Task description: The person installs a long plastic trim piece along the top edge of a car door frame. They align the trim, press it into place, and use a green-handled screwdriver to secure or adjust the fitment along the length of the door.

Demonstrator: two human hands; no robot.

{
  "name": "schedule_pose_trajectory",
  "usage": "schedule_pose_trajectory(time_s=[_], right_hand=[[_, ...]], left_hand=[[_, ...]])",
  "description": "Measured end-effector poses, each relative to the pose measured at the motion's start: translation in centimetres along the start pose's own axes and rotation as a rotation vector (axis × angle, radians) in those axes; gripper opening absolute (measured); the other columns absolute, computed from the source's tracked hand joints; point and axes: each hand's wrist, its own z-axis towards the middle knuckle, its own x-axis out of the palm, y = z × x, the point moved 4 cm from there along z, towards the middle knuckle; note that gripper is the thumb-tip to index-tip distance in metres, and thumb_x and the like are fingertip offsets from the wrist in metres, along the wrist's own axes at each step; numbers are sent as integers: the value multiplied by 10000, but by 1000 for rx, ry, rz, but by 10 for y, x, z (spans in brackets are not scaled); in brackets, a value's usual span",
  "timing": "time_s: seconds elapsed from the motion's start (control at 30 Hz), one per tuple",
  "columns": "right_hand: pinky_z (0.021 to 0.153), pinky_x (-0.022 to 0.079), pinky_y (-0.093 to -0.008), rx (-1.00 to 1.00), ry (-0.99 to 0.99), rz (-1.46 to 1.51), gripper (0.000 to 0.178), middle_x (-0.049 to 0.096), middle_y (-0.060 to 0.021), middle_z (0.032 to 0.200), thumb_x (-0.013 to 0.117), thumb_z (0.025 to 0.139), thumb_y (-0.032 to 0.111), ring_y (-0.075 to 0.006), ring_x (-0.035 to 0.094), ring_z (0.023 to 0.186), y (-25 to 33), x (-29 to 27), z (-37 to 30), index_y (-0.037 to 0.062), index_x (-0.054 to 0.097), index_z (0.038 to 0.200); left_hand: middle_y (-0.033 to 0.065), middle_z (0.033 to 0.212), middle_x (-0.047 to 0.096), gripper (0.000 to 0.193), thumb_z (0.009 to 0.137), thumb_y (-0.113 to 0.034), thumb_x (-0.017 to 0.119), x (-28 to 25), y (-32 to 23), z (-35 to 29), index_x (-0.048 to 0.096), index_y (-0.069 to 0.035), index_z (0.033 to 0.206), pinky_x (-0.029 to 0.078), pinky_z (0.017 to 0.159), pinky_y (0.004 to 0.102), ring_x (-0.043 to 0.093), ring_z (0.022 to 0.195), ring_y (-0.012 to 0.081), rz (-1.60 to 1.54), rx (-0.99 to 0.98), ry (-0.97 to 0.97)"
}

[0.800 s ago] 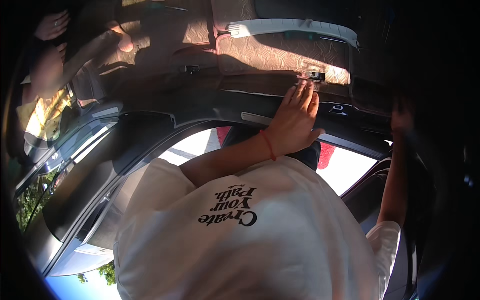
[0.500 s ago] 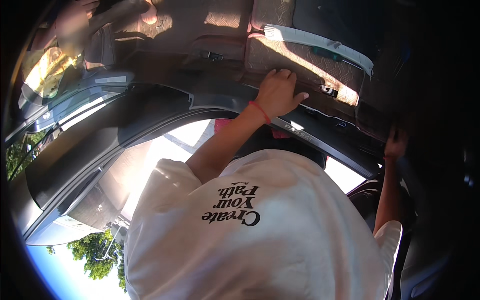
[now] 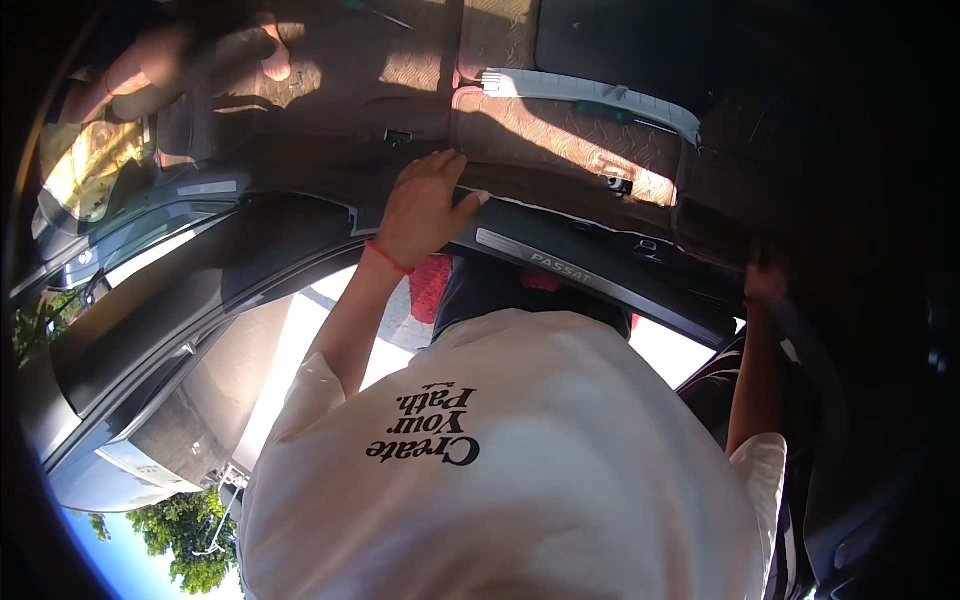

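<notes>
My left hand, with a red band at its wrist, lies over the left part of the dark door sill trim. Its fingers are stretched and the thumb is apart, touching the sill beside the carpet edge. A metal strip is set into the trim. My right hand reaches to the sill's right end, in deep shade. Its fingers are too dark and blurred to make out. Beyond the sill, a long pale plastic trim piece lies on the patterned brown carpet.
Small metal brackets sit on the floor, one near my left hand and one farther right. Another person's arm shows at the far left, near a yellow patch. The open car door stands at my left.
My left hand has slid left along the sill, uncovering the left end of the metal strip. My right hand stays at the sill's right end. The whole view has shifted slightly.
</notes>
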Motion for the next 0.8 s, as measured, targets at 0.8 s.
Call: schedule_pose_trajectory(time_s=[0.8], right_hand=[[814, 486, -360, -686, -104, 1114, 314, 585, -138, 999, 788, 874, 102, -303, 609, 938, 269, -193, 50, -5, 589, 1093]], left_hand=[[489, 1433, 439, 826, 886, -472, 750, 113, -69, 101, 567, 192, 1342, 431, 1134, 531, 363, 1401, 653, 319, -106, 169]])
